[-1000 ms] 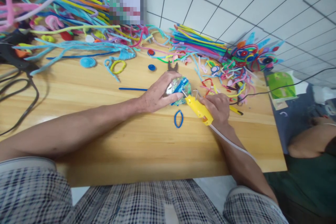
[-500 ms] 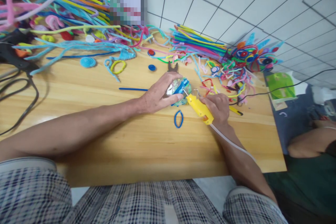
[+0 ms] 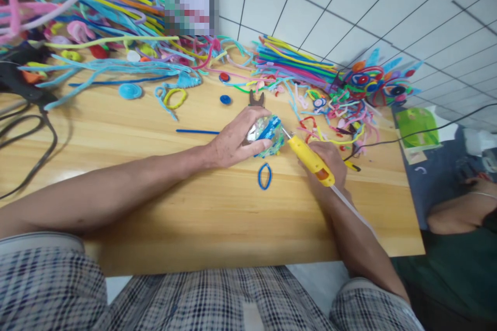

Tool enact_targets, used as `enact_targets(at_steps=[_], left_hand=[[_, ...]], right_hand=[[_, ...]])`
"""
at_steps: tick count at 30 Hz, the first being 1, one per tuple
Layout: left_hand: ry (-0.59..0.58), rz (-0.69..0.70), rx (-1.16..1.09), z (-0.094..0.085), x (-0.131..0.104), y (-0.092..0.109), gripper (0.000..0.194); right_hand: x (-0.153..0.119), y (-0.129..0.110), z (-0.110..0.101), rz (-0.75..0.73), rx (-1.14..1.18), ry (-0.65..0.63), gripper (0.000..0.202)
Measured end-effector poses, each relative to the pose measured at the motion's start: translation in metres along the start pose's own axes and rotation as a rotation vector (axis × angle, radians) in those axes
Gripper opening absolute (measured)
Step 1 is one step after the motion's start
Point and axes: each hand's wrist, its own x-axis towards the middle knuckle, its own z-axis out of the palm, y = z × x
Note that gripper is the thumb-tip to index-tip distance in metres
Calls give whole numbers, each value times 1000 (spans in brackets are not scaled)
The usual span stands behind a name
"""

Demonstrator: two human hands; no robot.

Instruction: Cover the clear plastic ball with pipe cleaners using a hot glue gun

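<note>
My left hand (image 3: 240,137) is closed round a small shiny piece (image 3: 273,137), blue, green and clear, whose exact kind I cannot make out. In my right hand (image 3: 330,163) is a yellow glue gun (image 3: 310,160) with a white glue stick (image 3: 354,210) poking from its rear. Its metal nozzle points up and left, just right of the shiny piece and apart from it. Below the piece lies a blue pipe-cleaner loop (image 3: 264,176). Dark plier jaws (image 3: 256,98) show beyond my left hand, their handles hidden. A straight blue pipe cleaner (image 3: 196,132) lies left of that hand.
Heaps of coloured pipe cleaners (image 3: 116,5) line the table's back. Finished colourful figures (image 3: 373,83) stand at back right. A dark tool with a cable (image 3: 27,77) is at far left. A black cord (image 3: 427,132) crosses the right edge. Another person's arm (image 3: 462,207) shows beyond.
My right hand has drawn the glue gun right and slightly down, its nozzle leaving the shiny piece. My left hand stays in place.
</note>
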Motion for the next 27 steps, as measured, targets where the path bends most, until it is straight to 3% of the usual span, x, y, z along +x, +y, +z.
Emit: enact_targets(at_steps=[3, 8, 16, 27], left_hand=[[-16, 7, 8, -1, 0, 1, 57], [-7, 14, 9, 0, 0, 1, 56], [7, 24, -3, 2, 0, -1, 56], [-1, 71, 19, 1, 0, 0, 55]], right_hand=[[1, -5, -5, 8, 120, 64, 27], [9, -18, -10, 20, 251, -13, 26], [11, -26, -11, 58, 321, -29, 21], [9, -31, -14, 128, 350, -34, 29]])
